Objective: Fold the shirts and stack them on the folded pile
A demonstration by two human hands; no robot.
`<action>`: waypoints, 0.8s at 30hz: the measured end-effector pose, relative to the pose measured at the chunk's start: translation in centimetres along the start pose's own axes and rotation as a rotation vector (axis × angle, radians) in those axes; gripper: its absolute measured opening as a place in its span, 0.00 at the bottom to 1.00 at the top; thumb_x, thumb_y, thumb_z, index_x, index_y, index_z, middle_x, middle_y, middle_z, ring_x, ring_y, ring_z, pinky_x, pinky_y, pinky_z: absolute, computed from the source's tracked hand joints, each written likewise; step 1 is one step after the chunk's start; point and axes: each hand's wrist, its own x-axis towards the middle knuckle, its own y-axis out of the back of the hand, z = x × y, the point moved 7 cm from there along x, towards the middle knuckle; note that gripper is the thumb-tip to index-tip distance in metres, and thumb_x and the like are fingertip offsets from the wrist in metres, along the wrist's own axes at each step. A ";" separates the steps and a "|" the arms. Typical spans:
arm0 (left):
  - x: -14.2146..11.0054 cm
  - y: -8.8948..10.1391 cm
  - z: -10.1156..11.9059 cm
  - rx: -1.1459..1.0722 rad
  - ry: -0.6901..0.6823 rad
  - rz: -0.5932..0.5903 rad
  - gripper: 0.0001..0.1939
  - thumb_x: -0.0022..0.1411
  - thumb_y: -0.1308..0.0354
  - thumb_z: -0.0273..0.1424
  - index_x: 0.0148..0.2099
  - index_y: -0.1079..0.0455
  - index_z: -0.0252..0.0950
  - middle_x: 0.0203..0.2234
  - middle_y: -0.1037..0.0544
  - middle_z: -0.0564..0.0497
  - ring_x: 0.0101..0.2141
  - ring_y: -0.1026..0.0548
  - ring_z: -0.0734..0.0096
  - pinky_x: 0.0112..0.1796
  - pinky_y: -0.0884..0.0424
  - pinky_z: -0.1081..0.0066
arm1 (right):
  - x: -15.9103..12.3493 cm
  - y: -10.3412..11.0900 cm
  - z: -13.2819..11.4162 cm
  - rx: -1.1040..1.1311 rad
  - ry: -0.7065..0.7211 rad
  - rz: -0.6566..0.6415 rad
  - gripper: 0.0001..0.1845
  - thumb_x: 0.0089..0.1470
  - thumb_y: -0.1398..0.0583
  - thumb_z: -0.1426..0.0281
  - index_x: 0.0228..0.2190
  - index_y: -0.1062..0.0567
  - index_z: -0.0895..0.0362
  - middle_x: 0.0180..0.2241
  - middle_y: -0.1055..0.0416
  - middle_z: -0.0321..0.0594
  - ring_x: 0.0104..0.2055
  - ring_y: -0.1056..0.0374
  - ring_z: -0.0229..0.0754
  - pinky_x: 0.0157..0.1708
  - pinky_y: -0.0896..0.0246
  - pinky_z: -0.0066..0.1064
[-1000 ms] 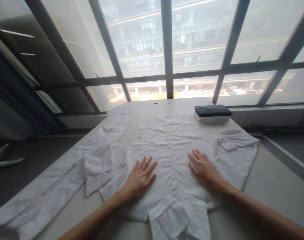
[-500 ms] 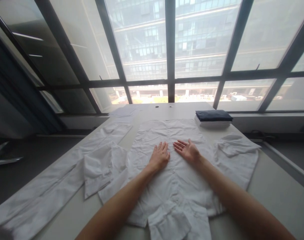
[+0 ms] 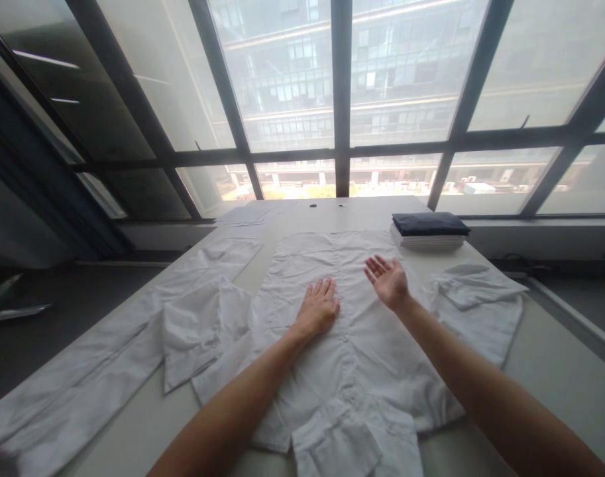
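A white buttoned shirt (image 3: 302,265) lies spread out on the table, its collar end toward me and its sleeves folded out to both sides. Wrinkles run across the body. My left hand (image 3: 319,306) rests flat on the shirt just left of the button line, fingers stretched and pointing away from me. To the right of the buttons, my right hand (image 3: 389,285) is turned palm up with its fingers apart, over the right half of the shirt. Neither hand holds anything. Whether the right hand touches the cloth I cannot tell.
Another white garment (image 3: 98,358) stretches along the table's left side. At the back right sits a folded stack (image 3: 430,225), dark blue on top of white. White sheets (image 3: 245,217) lie at the far left of the white table (image 3: 555,371). Tall windows stand beyond.
Both hands have moved inward from the shirt's sides to its middle. My right hand has turned palm up, then shifted back a little to the right. My left hand stays flat near the buttons.
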 end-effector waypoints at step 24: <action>0.2 0.0 -0.3 -0.058 0.005 0.003 0.30 0.72 0.57 0.37 0.72 0.47 0.33 0.71 0.47 0.43 0.69 0.50 0.52 0.66 0.54 0.47 | 0.5 -1.2 2.2 0.021 -0.219 -0.140 0.28 0.69 0.57 0.53 0.50 0.28 0.58 0.51 0.26 0.55 0.54 0.28 0.50 0.45 0.25 0.45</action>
